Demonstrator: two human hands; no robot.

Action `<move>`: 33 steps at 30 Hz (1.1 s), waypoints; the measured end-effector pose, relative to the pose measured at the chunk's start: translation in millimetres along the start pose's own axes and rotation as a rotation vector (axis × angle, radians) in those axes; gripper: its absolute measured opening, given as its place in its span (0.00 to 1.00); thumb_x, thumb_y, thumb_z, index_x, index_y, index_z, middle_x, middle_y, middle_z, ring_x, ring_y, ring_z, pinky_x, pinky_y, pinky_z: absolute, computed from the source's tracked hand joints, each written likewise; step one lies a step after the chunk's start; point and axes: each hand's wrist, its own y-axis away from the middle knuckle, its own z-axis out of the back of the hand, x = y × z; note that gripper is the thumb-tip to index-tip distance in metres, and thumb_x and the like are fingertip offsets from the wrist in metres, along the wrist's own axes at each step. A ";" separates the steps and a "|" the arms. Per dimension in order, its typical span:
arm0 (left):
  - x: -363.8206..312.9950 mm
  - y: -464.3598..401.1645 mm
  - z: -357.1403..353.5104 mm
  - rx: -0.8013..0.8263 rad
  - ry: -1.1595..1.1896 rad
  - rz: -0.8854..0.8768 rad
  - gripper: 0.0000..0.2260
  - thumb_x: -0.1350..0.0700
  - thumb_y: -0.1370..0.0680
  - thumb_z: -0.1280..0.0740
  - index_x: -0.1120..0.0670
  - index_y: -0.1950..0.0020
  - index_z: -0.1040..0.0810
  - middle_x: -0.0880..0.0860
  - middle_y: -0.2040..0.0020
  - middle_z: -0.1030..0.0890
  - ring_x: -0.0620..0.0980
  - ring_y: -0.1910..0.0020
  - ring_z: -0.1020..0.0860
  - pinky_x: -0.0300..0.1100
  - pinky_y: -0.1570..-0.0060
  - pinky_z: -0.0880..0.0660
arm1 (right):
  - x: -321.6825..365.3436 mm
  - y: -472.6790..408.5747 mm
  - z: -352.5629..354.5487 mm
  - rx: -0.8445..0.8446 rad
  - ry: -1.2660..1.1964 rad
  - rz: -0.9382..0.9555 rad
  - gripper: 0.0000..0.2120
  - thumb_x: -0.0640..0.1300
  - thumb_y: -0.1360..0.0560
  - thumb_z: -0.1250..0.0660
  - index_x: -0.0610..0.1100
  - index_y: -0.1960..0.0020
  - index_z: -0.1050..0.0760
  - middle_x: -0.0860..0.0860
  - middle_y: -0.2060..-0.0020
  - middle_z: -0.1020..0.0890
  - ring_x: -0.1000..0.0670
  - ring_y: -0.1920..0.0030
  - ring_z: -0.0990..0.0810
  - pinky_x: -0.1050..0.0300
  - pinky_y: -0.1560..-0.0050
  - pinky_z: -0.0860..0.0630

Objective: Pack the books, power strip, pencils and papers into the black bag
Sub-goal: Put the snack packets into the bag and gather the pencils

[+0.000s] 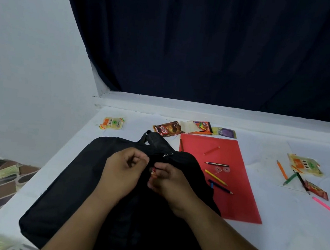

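Black bag [68,186] lies flat on white surface [271,227], carry loop pointing away. Red paper sheet [231,205] flat just right of bag, partly under its edge. Several coloured pencils [216,177] scattered on sheet; more pencils [282,170] farther right on surface.

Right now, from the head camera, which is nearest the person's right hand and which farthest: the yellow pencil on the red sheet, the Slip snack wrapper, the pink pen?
1. Yellow pencil, just right of the right hand, on the red sheet.
2. Slip snack wrapper, beyond the bag.
3. Pink pen, far right edge.
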 end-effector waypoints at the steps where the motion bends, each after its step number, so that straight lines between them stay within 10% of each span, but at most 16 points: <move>1: 1.3 0.0 1.0 0.001 0.008 -0.003 0.07 0.58 0.23 0.28 0.49 0.61 0.17 0.46 0.64 0.18 0.39 0.65 0.22 0.28 0.64 0.28 | -6.8 -0.3 -0.3 0.031 0.006 0.018 0.20 0.25 0.25 0.35 0.40 0.37 0.28 0.48 0.47 0.19 0.52 0.51 0.19 0.61 0.53 0.20; 9: 5.8 1.0 -2.8 0.051 0.023 -0.012 0.07 0.58 0.23 0.28 0.48 0.61 0.17 0.46 0.64 0.18 0.40 0.66 0.23 0.28 0.65 0.28 | -23.8 0.4 4.6 -0.256 0.384 0.304 0.10 0.33 0.30 0.26 0.44 0.57 0.24 0.51 0.68 0.20 0.59 0.72 0.24 0.63 0.69 0.25; 17: 11.6 6.7 -10.2 -0.013 -0.028 -0.071 0.08 0.60 0.23 0.29 0.49 0.60 0.18 0.42 0.62 0.18 0.39 0.61 0.21 0.26 0.61 0.29 | -27.9 -3.9 19.4 0.187 0.618 0.330 0.22 0.28 0.24 0.36 0.43 0.33 0.24 0.49 0.41 0.18 0.56 0.40 0.21 0.65 0.36 0.29; 22: 37.7 5.7 -15.2 -0.092 -0.284 -0.196 0.09 0.58 0.23 0.28 0.44 0.59 0.21 0.41 0.56 0.20 0.40 0.50 0.24 0.29 0.49 0.34 | -22.4 9.5 58.1 0.102 0.463 0.240 0.24 0.30 0.21 0.39 0.52 0.32 0.27 0.59 0.41 0.18 0.54 0.52 0.15 0.64 0.56 0.23; 27: 56.2 5.2 -28.4 -0.057 -0.607 -0.212 0.03 0.47 0.21 0.37 0.44 0.51 0.25 0.51 0.30 0.31 0.58 0.22 0.44 0.55 0.28 0.48 | 15.4 -0.4 104.8 -0.119 0.257 0.275 0.15 0.30 0.20 0.40 0.44 0.45 0.19 0.47 0.54 0.14 0.48 0.66 0.16 0.60 0.68 0.23; 33: 58.9 -3.7 -38.1 0.063 -0.781 -0.132 0.14 0.41 0.22 0.50 0.44 0.49 0.28 0.53 0.22 0.41 0.58 0.19 0.55 0.60 0.25 0.56 | 46.1 -63.2 158.7 -0.294 0.348 0.284 0.12 0.34 0.20 0.38 0.47 0.47 0.19 0.48 0.55 0.15 0.54 0.63 0.17 0.64 0.69 0.23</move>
